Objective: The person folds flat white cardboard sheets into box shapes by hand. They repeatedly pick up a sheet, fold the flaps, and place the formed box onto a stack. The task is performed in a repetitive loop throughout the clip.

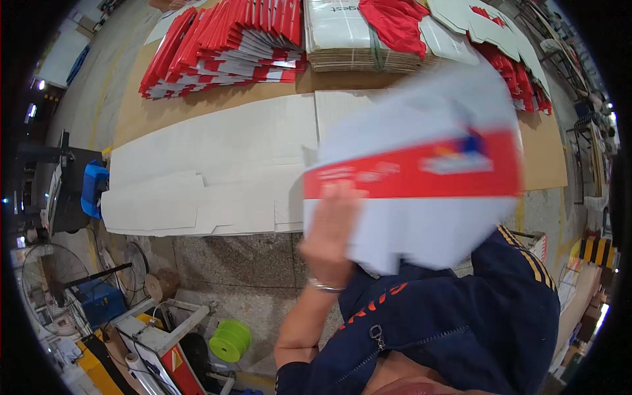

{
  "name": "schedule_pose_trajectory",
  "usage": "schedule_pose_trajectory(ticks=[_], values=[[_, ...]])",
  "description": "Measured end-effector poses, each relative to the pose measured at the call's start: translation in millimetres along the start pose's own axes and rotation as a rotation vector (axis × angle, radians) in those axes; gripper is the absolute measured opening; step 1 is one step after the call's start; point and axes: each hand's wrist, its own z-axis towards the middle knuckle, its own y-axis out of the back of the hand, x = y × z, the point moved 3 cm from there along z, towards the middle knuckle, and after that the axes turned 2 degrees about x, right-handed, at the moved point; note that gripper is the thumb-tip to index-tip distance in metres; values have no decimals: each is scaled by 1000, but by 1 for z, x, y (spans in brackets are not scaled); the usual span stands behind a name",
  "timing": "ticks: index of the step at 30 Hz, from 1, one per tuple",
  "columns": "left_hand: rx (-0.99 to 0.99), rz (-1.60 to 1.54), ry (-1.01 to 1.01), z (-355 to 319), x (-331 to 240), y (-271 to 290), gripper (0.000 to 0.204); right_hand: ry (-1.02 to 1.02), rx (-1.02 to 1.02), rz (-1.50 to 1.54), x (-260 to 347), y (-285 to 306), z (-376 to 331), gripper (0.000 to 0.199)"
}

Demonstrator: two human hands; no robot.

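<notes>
A flat die-cut carton blank, white with a red band and a blue printed patch, is held up at a tilt in front of me, blurred by motion. My left hand is at its left edge, fingers over the printed face; the thumb is not clear. My right arm reaches in behind the blank, and that hand is hidden. Left of the blank, plain white cardboard sheets lie flat on the table, their near edges notched.
At the back stand stacked red-and-white folded cartons and a strapped bundle of cardboard with a red cloth on it. More red cartons lie at right. Lower left are a fan and a green spool.
</notes>
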Motion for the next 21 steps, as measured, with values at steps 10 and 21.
schedule_pose_trajectory(ticks=[10,21], values=[[-53,1,5,-9,-12,-13,47,15,17,-53,5,-15,8,72],[-728,-1404,788,-104,256,45,55,-13,1,-37,3,-5,3,70]])
